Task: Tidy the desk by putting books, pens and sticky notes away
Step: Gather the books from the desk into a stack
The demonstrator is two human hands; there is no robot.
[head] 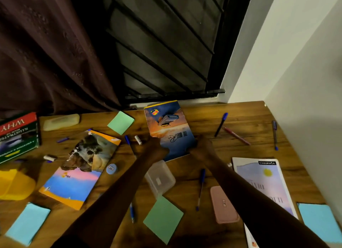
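Gripping the sunset notebook point(167, 129) by its near corners, left hand point(157, 148) and right hand point(200, 148) pinch it.

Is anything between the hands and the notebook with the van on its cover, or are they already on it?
Nothing visible stands between them. The left hand and right hand are already at the near corners of the van notebook, which lies on the desk. The clear plastic box sits nearer, under the forearms.
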